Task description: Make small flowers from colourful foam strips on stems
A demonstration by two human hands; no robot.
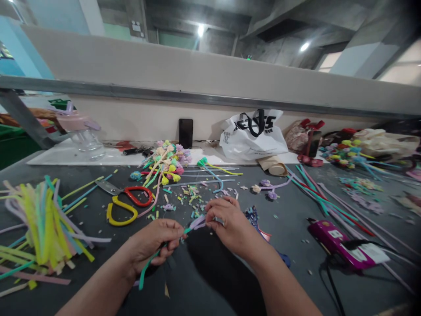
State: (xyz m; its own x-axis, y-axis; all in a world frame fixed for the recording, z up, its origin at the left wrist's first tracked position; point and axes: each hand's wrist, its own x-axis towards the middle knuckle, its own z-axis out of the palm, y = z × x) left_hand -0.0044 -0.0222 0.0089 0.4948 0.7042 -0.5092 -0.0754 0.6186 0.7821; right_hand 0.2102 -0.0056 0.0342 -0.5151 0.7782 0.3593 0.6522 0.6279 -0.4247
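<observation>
Fingers pinched, my left hand (pixel 164 243) holds a green fuzzy stem (pixel 144 268) whose lower end hangs below the palm. At the stem's other end, a small loop of purple fuzzy stem (pixel 198 222) lies between the two hands. My right hand (pixel 226 221) has thumb and fingertips closed on the right side of that purple loop. Scissors (pixel 126 202) with one red and one yellow handle lie beyond my left hand. Small cut pieces (pixel 189 197) in many colours are scattered just past the fingertips.
Cut strips (pixel 49 224) are heaped at left. A flower bundle (pixel 164 162), a phone (pixel 186 133) and a white bag (pixel 253 136) are at the back. Right of my arm are a purple corded device (pixel 342 245) and long stems (pixel 329 193). A clear bottle (pixel 83 140) stands back left.
</observation>
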